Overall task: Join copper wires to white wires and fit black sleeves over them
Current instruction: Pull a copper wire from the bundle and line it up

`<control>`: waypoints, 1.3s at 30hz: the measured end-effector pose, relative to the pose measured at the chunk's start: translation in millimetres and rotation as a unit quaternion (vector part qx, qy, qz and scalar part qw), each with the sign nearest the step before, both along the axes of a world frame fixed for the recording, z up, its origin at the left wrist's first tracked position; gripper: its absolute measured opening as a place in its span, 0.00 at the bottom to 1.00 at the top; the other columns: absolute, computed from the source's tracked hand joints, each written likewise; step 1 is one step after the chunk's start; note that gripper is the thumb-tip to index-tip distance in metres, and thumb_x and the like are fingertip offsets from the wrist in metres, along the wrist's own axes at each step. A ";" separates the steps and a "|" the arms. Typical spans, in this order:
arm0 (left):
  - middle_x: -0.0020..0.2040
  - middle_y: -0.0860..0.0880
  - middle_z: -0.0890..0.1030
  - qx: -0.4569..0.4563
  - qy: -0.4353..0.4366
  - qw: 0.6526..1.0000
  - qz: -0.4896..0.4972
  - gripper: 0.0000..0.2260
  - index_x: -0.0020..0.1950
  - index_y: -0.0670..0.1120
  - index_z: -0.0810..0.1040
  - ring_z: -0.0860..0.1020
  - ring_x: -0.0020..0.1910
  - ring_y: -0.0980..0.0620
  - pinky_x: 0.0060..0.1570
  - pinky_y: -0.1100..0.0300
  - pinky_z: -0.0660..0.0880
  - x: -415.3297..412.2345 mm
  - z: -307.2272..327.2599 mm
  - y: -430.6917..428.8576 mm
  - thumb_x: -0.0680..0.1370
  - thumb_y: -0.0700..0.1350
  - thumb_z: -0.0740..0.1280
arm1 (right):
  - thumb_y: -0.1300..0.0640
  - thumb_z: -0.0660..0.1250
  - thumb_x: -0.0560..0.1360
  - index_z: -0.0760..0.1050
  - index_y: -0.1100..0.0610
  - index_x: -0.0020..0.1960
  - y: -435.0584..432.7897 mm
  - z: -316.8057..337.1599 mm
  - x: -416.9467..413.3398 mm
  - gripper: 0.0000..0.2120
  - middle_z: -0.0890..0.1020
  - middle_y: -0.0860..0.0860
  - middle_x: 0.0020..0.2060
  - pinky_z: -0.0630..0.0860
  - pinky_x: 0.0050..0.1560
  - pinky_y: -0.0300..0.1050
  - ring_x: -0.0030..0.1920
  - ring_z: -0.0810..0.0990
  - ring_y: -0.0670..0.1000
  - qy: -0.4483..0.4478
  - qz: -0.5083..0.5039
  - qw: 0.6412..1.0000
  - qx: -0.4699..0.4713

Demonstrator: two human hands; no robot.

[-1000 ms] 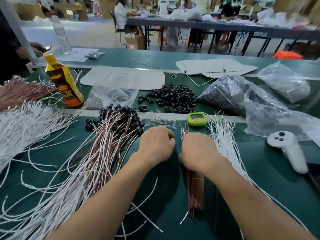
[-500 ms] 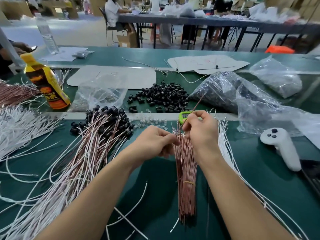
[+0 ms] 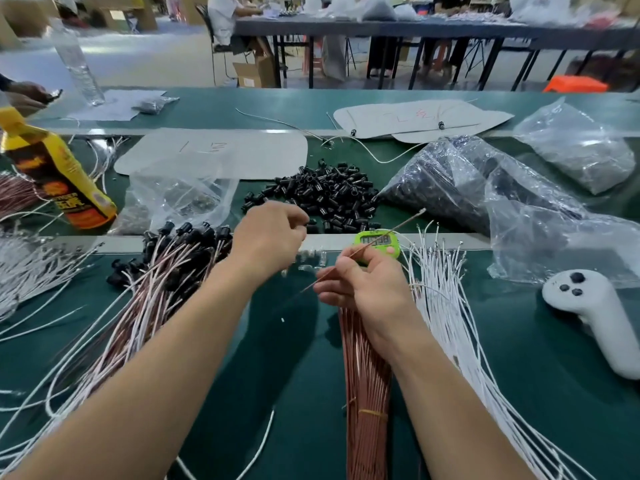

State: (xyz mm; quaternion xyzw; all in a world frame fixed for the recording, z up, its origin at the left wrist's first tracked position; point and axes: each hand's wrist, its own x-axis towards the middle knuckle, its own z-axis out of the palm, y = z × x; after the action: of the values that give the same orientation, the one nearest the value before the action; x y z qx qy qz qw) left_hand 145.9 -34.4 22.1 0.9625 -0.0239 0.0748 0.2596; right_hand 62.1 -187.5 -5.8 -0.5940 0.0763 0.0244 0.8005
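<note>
**Q:** Centrally, what do the hands hold?
**A:** Right hand (image 3: 367, 289) pinches one copper wire (image 3: 405, 221), which slants to upper right above the copper bundle (image 3: 367, 393). Left hand (image 3: 268, 237): fingers curled, contents indiscernible.
**Q:** Surroundings?
**A:** Black sleeves (image 3: 329, 195) just above left hand; white wires (image 3: 446, 306) right of right hand.

The table (image 3: 519, 341) was dark green; sleeves (image 3: 325, 195) black, wire bundle (image 3: 367, 393) copper, loose wires (image 3: 446, 306) white, timer (image 3: 377, 240) lime green, bottle (image 3: 59, 174) yellow-orange.
</note>
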 end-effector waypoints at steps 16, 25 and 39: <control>0.40 0.48 0.86 0.181 0.085 0.975 -0.095 0.05 0.44 0.47 0.88 0.84 0.42 0.47 0.47 0.49 0.83 74.2 2.1 -26.0 0.72 0.40 0.73 | 0.67 0.63 0.82 0.74 0.58 0.47 -1.1 -9.1 -1.1 0.07 0.86 0.58 0.35 0.80 0.32 0.44 0.32 0.84 0.54 -0.026 0.047 0.996 -0.065; 0.38 0.55 0.87 -0.184 0.069 0.979 -0.053 0.05 0.41 0.51 0.85 0.85 0.40 0.56 0.41 0.61 0.75 7.2 11.9 -1.7 0.77 0.47 0.72 | 0.74 0.68 0.76 0.73 0.61 0.48 -4.9 -3.6 -4.0 0.10 0.85 0.59 0.34 0.81 0.33 0.42 0.32 0.84 0.53 -0.046 0.044 0.997 -0.037; 0.40 0.49 0.88 -0.411 0.108 0.905 -0.006 0.14 0.43 0.52 0.88 0.82 0.36 0.58 0.38 0.69 0.77 -102.1 -34.1 47.2 0.69 0.32 0.78 | 0.70 0.69 0.78 0.77 0.58 0.46 1.6 -11.0 -1.5 0.08 0.85 0.55 0.32 0.80 0.32 0.41 0.32 0.85 0.53 -0.075 -0.056 0.992 -0.080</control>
State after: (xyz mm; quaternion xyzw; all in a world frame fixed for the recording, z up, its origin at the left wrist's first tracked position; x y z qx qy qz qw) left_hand 43.8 12.8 -12.0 0.7725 0.0308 -0.0277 0.6336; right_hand 60.5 -185.9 -16.8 -0.6509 0.0503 -0.0712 0.7542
